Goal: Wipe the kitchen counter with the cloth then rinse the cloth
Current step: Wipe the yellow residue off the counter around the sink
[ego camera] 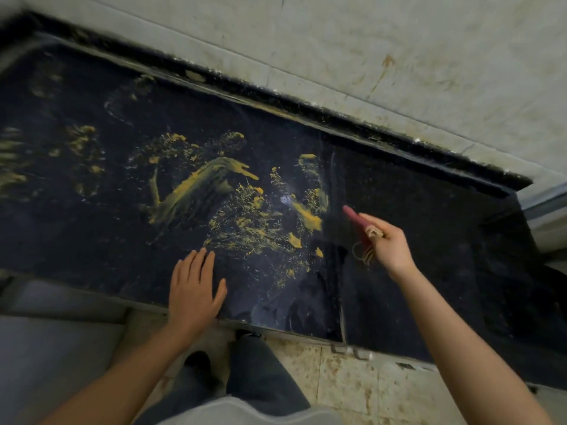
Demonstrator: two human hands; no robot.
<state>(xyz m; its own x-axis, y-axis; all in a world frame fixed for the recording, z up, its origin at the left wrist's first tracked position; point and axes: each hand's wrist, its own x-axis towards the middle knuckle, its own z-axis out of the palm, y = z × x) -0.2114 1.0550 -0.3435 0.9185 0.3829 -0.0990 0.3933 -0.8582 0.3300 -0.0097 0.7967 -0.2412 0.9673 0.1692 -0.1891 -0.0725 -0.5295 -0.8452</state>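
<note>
Stretching across the view at a slant, the black speckled stone bench (414, 210) is smeared with yellow paste-like streaks and splatters (196, 191), thickest around the middle and thinning out to the left. A seam (336, 240) runs across the slab from back to front, and the part to the right of it looks mostly free of yellow. Behind the bench rises a pale tiled wall (399, 56), stained with brownish drips and marks. Below the front edge lies a light tiled floor (346, 381) mottled with brown spots, and the person's dark trouser leg (254, 372) shows between the arms.

The left hand (193, 292) lies flat, fingers spread, on the bench near the front edge, just short of the splatters. The right hand (389, 243) is raised above the bench to the right of the seam, closed around a reddish-pink cloth (356, 217) bunched into a narrow roll that points out toward the stains; frayed pale threads hang from it beneath the fingers. Whether the cloth touches the surface is unclear.
</note>
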